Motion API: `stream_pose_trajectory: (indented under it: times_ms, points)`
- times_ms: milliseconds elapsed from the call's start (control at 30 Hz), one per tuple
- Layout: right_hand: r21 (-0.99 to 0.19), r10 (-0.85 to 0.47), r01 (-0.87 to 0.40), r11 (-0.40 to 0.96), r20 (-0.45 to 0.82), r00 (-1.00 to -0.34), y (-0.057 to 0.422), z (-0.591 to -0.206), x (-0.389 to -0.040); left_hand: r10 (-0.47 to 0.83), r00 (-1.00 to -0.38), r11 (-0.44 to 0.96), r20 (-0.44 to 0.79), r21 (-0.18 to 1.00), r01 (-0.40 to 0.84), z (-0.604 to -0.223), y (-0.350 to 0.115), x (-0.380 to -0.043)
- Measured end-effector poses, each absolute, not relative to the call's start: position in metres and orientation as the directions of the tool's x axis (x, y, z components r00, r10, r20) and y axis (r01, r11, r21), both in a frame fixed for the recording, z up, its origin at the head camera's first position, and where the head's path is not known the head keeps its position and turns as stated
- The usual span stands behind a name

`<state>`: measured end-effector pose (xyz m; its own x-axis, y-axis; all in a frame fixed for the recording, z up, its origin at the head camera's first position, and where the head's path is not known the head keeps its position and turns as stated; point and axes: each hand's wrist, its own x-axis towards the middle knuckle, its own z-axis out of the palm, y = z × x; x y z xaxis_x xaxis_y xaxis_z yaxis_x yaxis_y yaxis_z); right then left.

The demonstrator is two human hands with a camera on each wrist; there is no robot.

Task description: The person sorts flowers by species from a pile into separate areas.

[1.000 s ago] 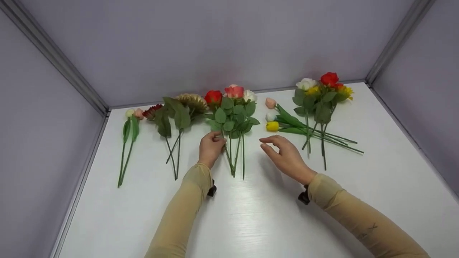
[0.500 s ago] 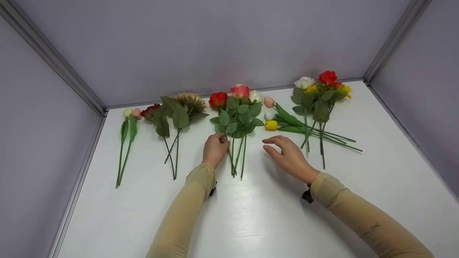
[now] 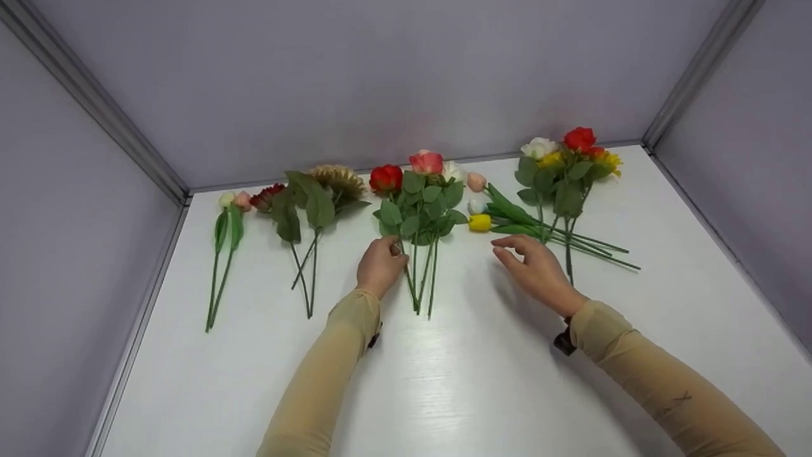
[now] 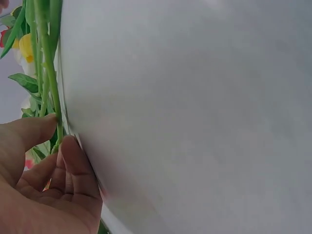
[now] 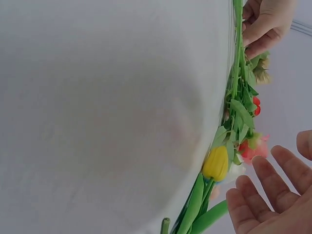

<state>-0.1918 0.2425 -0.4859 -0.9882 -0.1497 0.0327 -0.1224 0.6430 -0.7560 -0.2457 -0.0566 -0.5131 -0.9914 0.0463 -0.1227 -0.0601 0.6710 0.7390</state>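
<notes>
My left hand (image 3: 382, 266) pinches the green stem (image 4: 52, 92) of the red rose (image 3: 386, 179) between thumb and fingers. That rose lies at the left of the middle bunch, beside a pink rose (image 3: 425, 162) and a white rose (image 3: 452, 171), their leaves overlapping and stems converging toward the front. My right hand (image 3: 536, 270) holds nothing; its fingers are apart and gently bent, as the right wrist view confirms. It hovers just in front of the yellow tulip (image 3: 479, 223), which lies with a peach tulip (image 3: 476, 181) and a pale blue-white tulip (image 3: 476, 206).
At far left lie two tulips (image 3: 228, 235) in pale cream and pink. Next to them are a dark red flower (image 3: 267, 197) and a beige flower (image 3: 339, 182) with broad leaves. Red, white and yellow flowers (image 3: 568, 165) cross the tulip stems at right. Grey walls (image 3: 406, 76) enclose the white table (image 3: 438, 393).
My left hand has shifted slightly right, and the middle bunch of roses has moved right with it. My right hand has drawn away to the right, toward the tulip stems.
</notes>
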Motion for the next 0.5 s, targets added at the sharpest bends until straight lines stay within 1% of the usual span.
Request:
stream_pose_trajectory:
  times_ms: [233,367,500]
  points:
    - [-0.744,-0.135,-0.117,0.658,0.036,-0.99,0.251,-0.485,-0.194,0.09,-0.989,0.707,-0.119,0.707,-0.021,-0.512,-0.052,-0.243]
    - [-0.741,-0.137,-0.123,0.66,0.043,-0.99,0.259,-0.48,-0.196,0.108,-0.989,0.682,-0.105,0.731,-0.004,-0.511,-0.058,-0.242]
    - [-0.738,-0.124,-0.126,0.663,0.057,-0.991,0.274,-0.476,-0.201,0.081,-0.992,0.668,-0.096,0.744,-0.018,-0.51,-0.064,-0.241]
